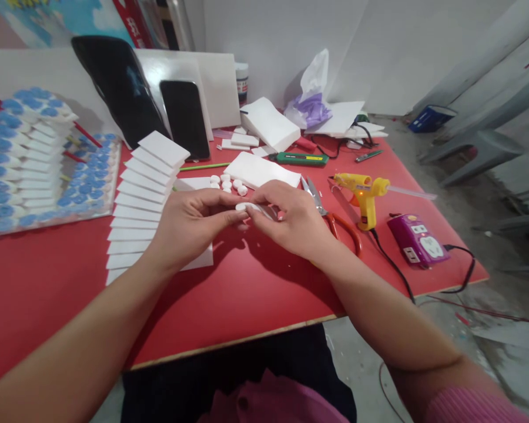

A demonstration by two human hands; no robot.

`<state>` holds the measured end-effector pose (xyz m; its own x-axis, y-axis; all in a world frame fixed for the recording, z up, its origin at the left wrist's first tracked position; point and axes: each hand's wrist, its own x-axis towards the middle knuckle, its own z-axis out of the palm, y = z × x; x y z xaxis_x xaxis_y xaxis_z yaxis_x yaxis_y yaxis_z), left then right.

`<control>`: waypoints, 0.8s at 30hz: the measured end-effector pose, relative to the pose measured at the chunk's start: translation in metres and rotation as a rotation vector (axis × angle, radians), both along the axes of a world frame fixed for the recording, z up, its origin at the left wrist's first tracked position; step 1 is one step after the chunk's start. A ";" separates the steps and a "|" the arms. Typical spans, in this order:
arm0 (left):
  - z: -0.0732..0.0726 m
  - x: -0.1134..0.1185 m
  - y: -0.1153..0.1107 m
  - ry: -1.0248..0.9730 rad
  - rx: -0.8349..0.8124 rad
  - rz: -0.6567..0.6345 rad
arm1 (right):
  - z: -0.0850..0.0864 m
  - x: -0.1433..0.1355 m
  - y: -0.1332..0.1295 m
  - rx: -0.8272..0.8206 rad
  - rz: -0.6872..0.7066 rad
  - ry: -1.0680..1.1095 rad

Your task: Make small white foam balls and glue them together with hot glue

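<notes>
Both hands meet above the red table. My left hand pinches the left end of a small white strip between thumb and fingers. The strip's other end is in the fingers of my right hand, which partly hide it. Just beyond the fingertips lie several small white rolls. White foam steps, fanned out like a staircase, stand to the left of my left hand. Red-handled scissors lie beside my right hand, partly under it.
A yellow glue gun and a purple power socket are on the right. Behind are a green cutter, white foam blocks, tissues and a propped phone. A blue-and-white model stands far left.
</notes>
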<state>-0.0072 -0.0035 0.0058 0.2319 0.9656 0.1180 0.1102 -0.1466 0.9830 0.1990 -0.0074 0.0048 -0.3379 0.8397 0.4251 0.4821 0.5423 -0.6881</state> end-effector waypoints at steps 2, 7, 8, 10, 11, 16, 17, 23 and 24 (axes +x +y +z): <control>0.001 0.001 0.000 -0.015 -0.007 -0.002 | 0.000 -0.001 -0.001 -0.027 -0.017 -0.006; 0.004 0.005 -0.002 -0.017 -0.003 0.021 | -0.002 -0.005 -0.009 -0.008 -0.096 0.023; 0.004 0.005 -0.003 -0.025 0.001 0.027 | -0.002 -0.005 -0.010 0.021 -0.090 0.024; 0.004 0.005 -0.003 -0.036 0.008 0.035 | -0.002 -0.005 -0.010 0.062 -0.055 0.019; 0.005 0.004 -0.003 -0.033 0.008 0.036 | -0.003 -0.005 -0.010 0.073 -0.032 0.016; 0.008 0.001 -0.004 -0.005 0.011 0.031 | -0.002 0.000 -0.005 0.104 0.089 0.002; 0.008 0.001 -0.004 -0.006 0.005 0.024 | -0.002 0.001 -0.004 0.107 0.104 0.004; 0.007 0.002 -0.004 -0.047 -0.101 0.026 | -0.005 -0.002 -0.005 0.120 0.096 0.098; 0.006 0.003 -0.004 -0.055 -0.112 0.038 | -0.005 -0.003 -0.006 0.101 0.072 0.099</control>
<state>-0.0043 -0.0073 0.0123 0.1915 0.9813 0.0201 0.0590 -0.0320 0.9977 0.1964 -0.0130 -0.0002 -0.3480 0.7662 0.5403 0.3721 0.6418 -0.6705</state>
